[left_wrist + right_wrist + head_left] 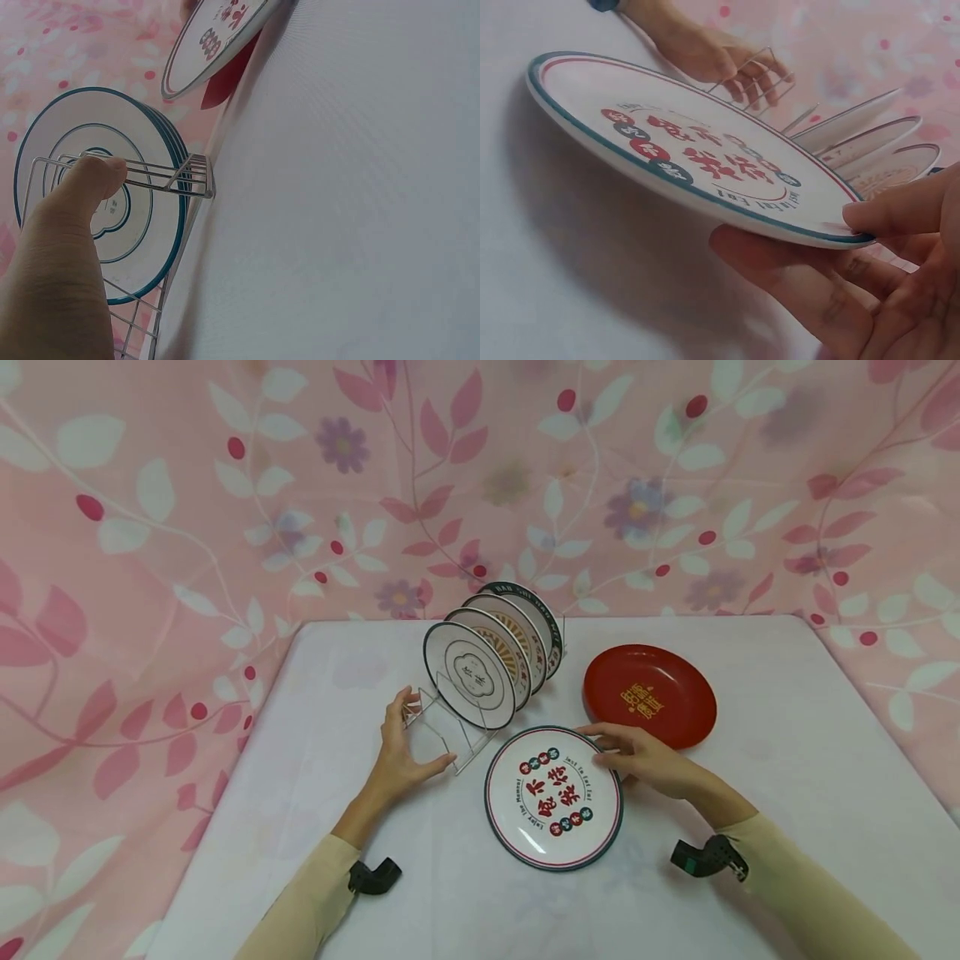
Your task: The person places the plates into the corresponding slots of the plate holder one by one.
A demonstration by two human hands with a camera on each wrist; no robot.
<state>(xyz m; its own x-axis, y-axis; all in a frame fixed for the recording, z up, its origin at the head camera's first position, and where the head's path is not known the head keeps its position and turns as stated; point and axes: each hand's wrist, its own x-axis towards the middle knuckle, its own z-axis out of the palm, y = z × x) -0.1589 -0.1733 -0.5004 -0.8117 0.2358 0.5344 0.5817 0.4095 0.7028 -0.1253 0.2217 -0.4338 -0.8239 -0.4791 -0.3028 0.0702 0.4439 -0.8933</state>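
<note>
My right hand [645, 762] pinches the rim of a white plate [553, 797] with a dark green edge and red lettering. In the right wrist view the thumb lies on top of the rim, fingers beneath, and the plate [682, 150] hangs tilted above the cloth. My left hand [397, 752] grips the near end of a wire dish rack [465, 735], its thumb [105, 176] over the wires. Several round plates lean in a row in the rack, the nearest a white plate [469, 675] with a dark rim and a line emblem.
A red oval dish [649, 693] with gold characters lies on the white tablecloth [787, 718], right of the rack and beyond my right hand. A pink floral curtain [480, 485] hangs behind the table's far edge. Each wrist wears a black camera [375, 877].
</note>
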